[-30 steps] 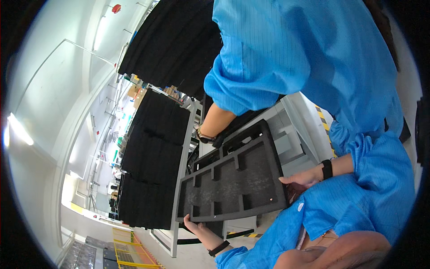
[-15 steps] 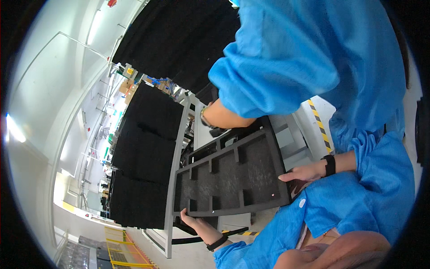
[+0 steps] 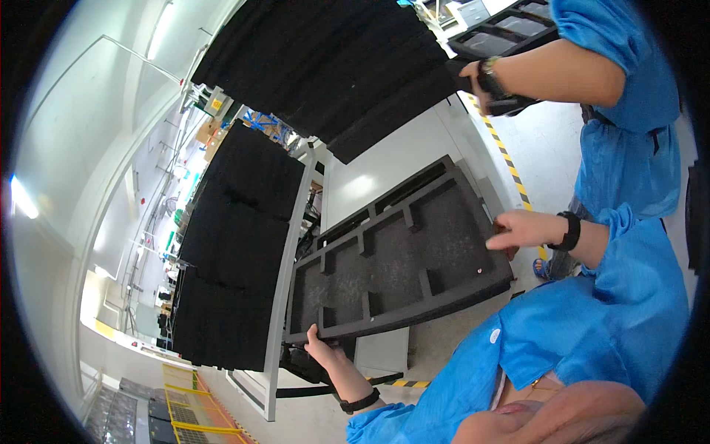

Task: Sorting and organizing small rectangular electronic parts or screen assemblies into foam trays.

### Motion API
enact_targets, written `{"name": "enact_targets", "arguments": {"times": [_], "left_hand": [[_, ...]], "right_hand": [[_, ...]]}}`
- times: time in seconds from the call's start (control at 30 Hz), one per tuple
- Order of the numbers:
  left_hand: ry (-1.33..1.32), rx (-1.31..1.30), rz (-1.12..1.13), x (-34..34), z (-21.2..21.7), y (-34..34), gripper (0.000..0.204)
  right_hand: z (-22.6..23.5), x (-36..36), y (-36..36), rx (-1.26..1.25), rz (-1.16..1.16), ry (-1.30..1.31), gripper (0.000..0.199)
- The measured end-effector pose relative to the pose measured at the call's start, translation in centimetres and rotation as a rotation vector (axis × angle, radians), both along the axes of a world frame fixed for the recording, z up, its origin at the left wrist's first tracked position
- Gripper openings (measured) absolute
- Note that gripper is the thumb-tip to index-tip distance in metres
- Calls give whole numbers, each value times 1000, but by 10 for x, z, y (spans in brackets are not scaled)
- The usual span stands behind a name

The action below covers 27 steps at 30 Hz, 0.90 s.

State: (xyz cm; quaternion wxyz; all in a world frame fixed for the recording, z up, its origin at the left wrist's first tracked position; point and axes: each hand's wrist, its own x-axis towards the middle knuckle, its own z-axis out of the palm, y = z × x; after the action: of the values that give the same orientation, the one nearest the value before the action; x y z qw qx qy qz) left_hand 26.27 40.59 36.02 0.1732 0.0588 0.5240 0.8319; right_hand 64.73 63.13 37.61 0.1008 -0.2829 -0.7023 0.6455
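A black foam tray [image 3: 399, 259] with short divider ribs along its edges lies between my hands, tilted. My left hand [image 3: 329, 355] grips its near left edge, thumb over the rim and fingers hidden underneath. At its right edge, my right hand [image 3: 521, 231] closes on the rim, with its lower fingers partly hidden. Small pale specks show on the tray. Beyond its far side is a light table top [image 3: 370, 177].
A co-worker in a blue smock [image 3: 636, 140] stands at the upper right, a hand [image 3: 477, 81] beside another black compartmented tray [image 3: 510, 33]. Black cloth [image 3: 237, 251] hangs behind a pale metal frame post [image 3: 285, 296]. Yellow-black tape [image 3: 506, 152] marks the floor.
The co-worker's arm has drawn away from above the tray to the upper right, uncovering the table top. My tray and right hand have shifted slightly right; my left hand still grips the edge.
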Motion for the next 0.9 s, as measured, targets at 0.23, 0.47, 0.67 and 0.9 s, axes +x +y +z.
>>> {"name": "enact_targets", "arguments": {"times": [0.23, 0.47, 0.67, 0.9], "left_hand": [[406, -103, -49, 9, 73, 66, 42], [563, -766, -505, -32, 56, 173, 61], [1461, -1239, -735, 31, 36, 165, 57], [1572, -1077, -662, 117, 42, 136, 46]], "right_hand": [[21, -8, 58, -49, -308, 260, 38], [3, -54, 190, 976, -762, -155, 53], [-12, -67, 158, 1432, -430, 221, 39], [-27, -111, 127, 1292, 12, 74, 30]]}}
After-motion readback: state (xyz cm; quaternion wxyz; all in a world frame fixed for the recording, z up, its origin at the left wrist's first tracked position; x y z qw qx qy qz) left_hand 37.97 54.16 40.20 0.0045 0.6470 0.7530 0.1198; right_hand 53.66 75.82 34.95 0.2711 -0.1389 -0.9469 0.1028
